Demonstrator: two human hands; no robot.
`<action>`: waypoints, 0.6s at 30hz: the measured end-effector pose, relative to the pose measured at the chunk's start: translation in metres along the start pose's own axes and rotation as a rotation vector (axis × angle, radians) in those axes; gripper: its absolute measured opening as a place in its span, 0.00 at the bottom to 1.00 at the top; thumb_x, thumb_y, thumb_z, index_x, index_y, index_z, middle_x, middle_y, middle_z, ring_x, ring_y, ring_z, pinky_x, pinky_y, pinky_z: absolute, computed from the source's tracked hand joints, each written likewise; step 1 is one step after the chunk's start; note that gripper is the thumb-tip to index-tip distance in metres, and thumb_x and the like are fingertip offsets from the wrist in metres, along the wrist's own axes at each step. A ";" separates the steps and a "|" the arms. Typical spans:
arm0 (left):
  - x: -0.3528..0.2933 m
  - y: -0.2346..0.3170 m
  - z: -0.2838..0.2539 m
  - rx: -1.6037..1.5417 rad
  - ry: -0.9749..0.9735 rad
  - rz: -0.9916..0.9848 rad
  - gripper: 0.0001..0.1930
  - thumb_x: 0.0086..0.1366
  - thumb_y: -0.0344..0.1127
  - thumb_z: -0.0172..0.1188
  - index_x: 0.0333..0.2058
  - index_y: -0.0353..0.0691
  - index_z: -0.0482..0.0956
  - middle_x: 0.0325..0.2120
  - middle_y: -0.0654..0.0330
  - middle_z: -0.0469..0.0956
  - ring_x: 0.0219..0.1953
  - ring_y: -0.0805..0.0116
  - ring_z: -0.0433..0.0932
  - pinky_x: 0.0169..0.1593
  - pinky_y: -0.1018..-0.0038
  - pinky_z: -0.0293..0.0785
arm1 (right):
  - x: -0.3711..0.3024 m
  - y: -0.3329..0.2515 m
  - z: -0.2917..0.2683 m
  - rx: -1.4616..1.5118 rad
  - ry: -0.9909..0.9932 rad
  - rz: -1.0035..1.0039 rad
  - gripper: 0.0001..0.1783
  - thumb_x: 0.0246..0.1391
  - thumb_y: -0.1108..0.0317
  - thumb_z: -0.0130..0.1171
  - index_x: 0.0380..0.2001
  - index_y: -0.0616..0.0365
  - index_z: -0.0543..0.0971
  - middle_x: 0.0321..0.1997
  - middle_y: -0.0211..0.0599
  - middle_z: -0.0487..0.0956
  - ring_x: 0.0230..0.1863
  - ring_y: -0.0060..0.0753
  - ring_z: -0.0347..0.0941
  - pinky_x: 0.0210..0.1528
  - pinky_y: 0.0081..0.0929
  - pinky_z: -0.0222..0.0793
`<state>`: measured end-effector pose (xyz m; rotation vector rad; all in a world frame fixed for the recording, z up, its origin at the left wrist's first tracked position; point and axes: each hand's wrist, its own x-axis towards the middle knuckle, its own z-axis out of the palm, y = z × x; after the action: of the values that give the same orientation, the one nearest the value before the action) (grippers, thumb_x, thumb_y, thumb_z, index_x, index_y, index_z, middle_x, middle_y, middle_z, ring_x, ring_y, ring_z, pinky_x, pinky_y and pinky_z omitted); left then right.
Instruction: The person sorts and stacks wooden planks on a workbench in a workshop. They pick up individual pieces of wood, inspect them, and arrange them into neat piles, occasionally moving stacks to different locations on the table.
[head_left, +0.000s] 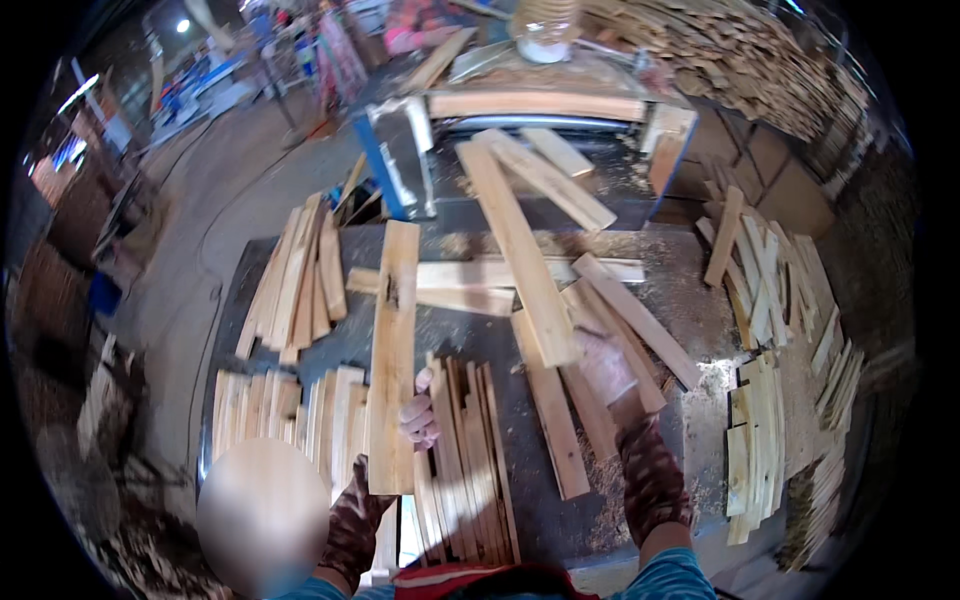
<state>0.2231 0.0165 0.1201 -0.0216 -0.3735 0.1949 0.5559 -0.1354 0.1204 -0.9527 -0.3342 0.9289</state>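
Observation:
My left hand (418, 412) is closed around the right edge of a long pale wooden board (393, 350), which slants up and away in front of me. A dark knot shows on its face. My right hand (606, 368), smeared by motion, grips the near end of a second wooden board (520, 255). That board's far end reaches toward the opening of a blue-sided machine (380, 165). Below and beside my right hand, several loose boards (552, 420) lie on the dark tabletop (640, 500). Dark patterned sleeves cover both forearms.
Stacked strips (465, 450) stand close by my left hand, with a bundle of boards (290, 275) farther left. Piled strips (757, 440) line the right side. A clear jar (545, 30) sits on the machine. Behind it rises a large wood heap (740, 60). Sawdust litters the table.

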 end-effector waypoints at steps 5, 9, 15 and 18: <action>-0.049 -0.035 0.001 -0.041 0.010 0.129 0.28 0.73 0.53 0.48 0.62 0.39 0.64 0.20 0.70 0.64 0.18 0.76 0.63 0.30 0.72 0.68 | -0.116 0.072 0.014 0.882 -0.132 0.540 0.30 0.66 0.48 0.45 0.55 0.65 0.72 0.27 0.36 0.77 0.25 0.31 0.71 0.29 0.33 0.71; -0.083 -0.047 0.015 0.000 0.040 0.189 0.28 0.73 0.54 0.48 0.62 0.38 0.64 0.20 0.70 0.64 0.18 0.76 0.63 0.29 0.72 0.68 | -0.179 0.109 0.015 0.857 -0.187 0.560 0.29 0.65 0.46 0.44 0.51 0.62 0.74 0.21 0.27 0.70 0.17 0.25 0.60 0.22 0.26 0.60; -0.099 -0.061 0.014 -0.003 0.095 0.170 0.28 0.73 0.54 0.47 0.61 0.37 0.64 0.20 0.70 0.64 0.18 0.76 0.63 0.29 0.73 0.68 | -0.250 0.136 -0.045 1.123 -0.304 0.630 0.28 0.62 0.43 0.46 0.47 0.58 0.75 0.18 0.19 0.59 0.15 0.20 0.54 0.20 0.25 0.54; -0.112 -0.058 0.014 0.023 0.155 0.150 0.28 0.73 0.54 0.47 0.61 0.37 0.64 0.20 0.70 0.64 0.18 0.76 0.63 0.29 0.73 0.67 | -0.286 0.131 -0.050 1.055 0.009 0.738 0.23 0.63 0.47 0.47 0.46 0.56 0.75 0.18 0.19 0.60 0.15 0.21 0.56 0.20 0.25 0.56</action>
<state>0.1263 -0.0626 0.0962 -0.0424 -0.2150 0.3438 0.3510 -0.3593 0.0251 -0.0587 0.5417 1.5293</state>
